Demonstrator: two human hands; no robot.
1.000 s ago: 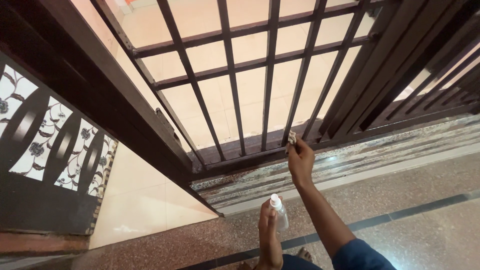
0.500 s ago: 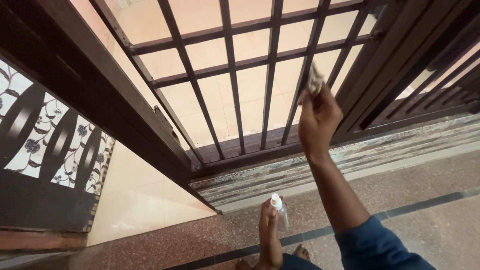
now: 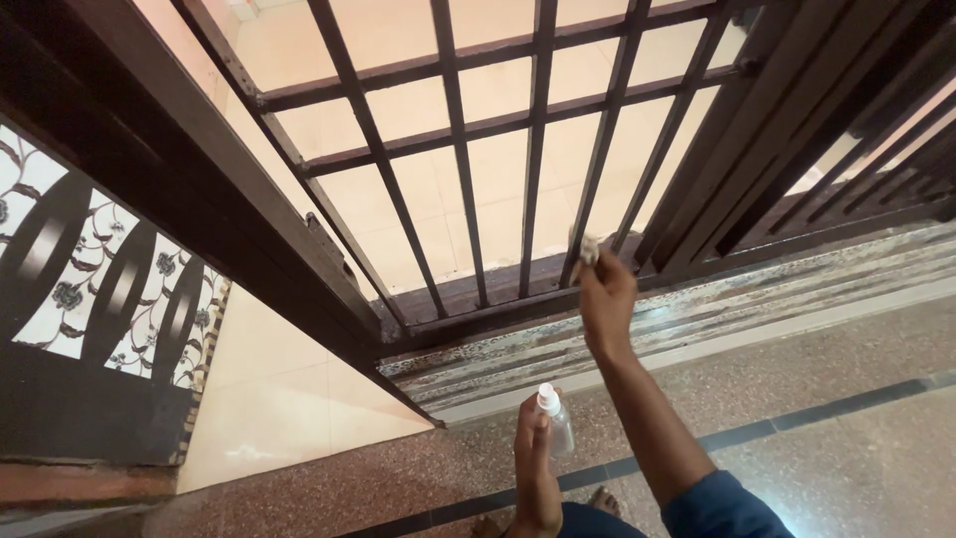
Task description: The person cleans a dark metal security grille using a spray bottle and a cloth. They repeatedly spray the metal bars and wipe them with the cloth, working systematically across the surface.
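So most of the person is cut off at the bottom edge: just two forearms, a bit of blue sleeve (image 3: 722,503) and what looks like toes (image 3: 602,498) poking in below the left hand.

Right hand (image 3: 604,299) is reaching up and out, fingers pinched together on a small pale cloth (image 3: 588,249). Only a crumpled scrap of it sticks out above the fingertips, so I can't really tell its size or fabric. The scrap is pressed against one of the upright bars (image 3: 597,164) of the gate (image 3: 468,130), low down, just above the bottom rail (image 3: 498,289).

Left hand (image 3: 535,453) sits lower and nearer the camera, wrapped around a small clear spray bottle (image 3: 556,423) with a white nozzle on top. Fingers cover much of the bottle, so I can't say whether there's liquid in it.

Materials: the gate is dark brown metal, thin square-ish bars with two flat cross rails above the right hand, paint looking a bit dull. Beyond the bars it's plain cream floor tile (image 3: 498,199). Under both hands the floor (image 3: 846,468) is glossy speckled stone with a dark inlaid stripe. Between that and the gate runs a worn, streaky threshold (image 3: 757,299). Far off to the left of the hands there's a dark panel (image 3: 100,299) with white floral patterned cutouts, cut off by the frame edge.
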